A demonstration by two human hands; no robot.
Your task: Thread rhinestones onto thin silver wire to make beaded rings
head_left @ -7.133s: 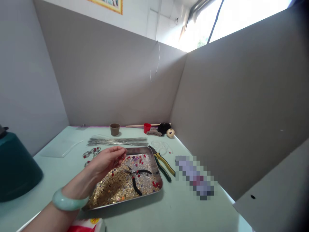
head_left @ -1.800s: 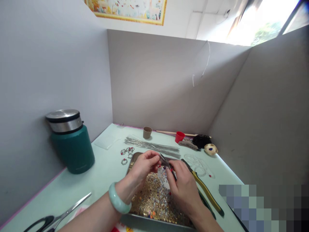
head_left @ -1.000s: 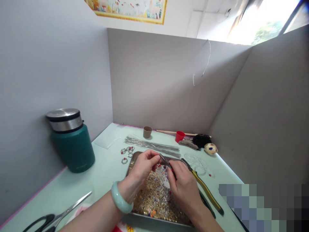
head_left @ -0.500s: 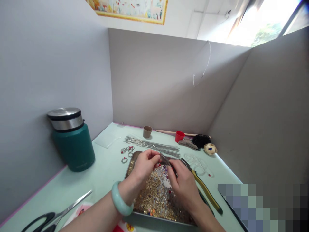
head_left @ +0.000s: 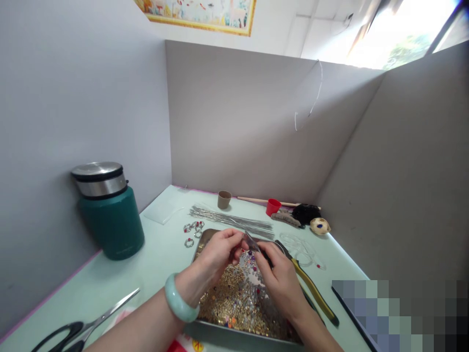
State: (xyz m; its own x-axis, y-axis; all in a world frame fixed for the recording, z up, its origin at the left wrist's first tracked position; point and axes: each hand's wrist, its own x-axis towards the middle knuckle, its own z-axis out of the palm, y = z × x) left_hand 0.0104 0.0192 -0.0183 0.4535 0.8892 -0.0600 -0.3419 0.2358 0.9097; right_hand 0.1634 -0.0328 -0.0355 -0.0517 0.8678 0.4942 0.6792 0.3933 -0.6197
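Note:
My right hand (head_left: 280, 274) is closed round a pair of pliers (head_left: 251, 241), whose slim metal nose points up and left; the handles are mostly hidden in the palm. At the pliers' tip, the thumb and forefinger of my left hand (head_left: 225, 249) are pinched together on something too small to make out. A pale green bangle (head_left: 180, 300) circles my left wrist. Both hands are over a metal tray (head_left: 249, 335) that holds many loose gold, clear, red and purple beads (head_left: 234, 298).
Yellow-handled pliers (head_left: 317, 296) lie right of the tray. Behind it are thin metal wires (head_left: 234, 221), small beaded rings (head_left: 189, 242), a brown cup (head_left: 224, 199) and a red cup (head_left: 273, 207). Scissors (head_left: 91, 325) and a green flask (head_left: 112, 220) are at the left. Grey partitions (head_left: 249, 122) enclose the table.
My left hand has turned slightly at the pliers' tip, with its lower fingers now more visible, and its wrist has shifted a little left. My right hand keeps its hold.

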